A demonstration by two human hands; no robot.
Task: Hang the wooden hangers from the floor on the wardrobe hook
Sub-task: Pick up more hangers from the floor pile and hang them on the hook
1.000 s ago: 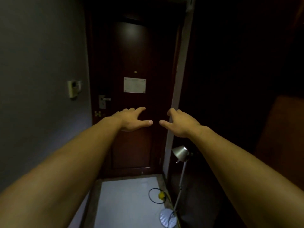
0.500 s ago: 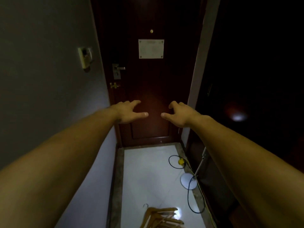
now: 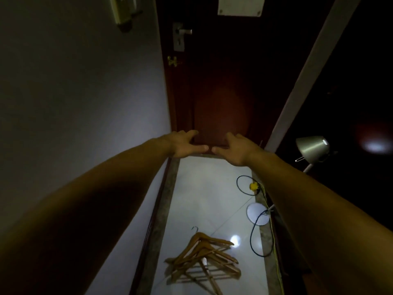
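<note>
A pile of several wooden hangers (image 3: pixel 204 260) with metal hooks lies on the white tiled floor (image 3: pixel 204 188) near the bottom of the view. My left hand (image 3: pixel 185 144) and my right hand (image 3: pixel 235 149) are stretched out in front of me, fingers spread, thumbs almost touching, holding nothing. Both hands are well above and beyond the hangers, in front of the base of a dark wooden door (image 3: pixel 221 99). No wardrobe hook shows; the right side is very dark.
A grey wall (image 3: pixel 85 92) runs along the left with a wall switch (image 3: pixel 125 9). A floor lamp (image 3: pixel 311 149) with a round white base (image 3: pixel 257 213) stands at the right. Black and yellow cables (image 3: pixel 255 241) trail along the right floor edge.
The view has tilted downward: the door and its sign slid up, and the hangers on the floor came fully into view. My hands stay outstretched and empty.
</note>
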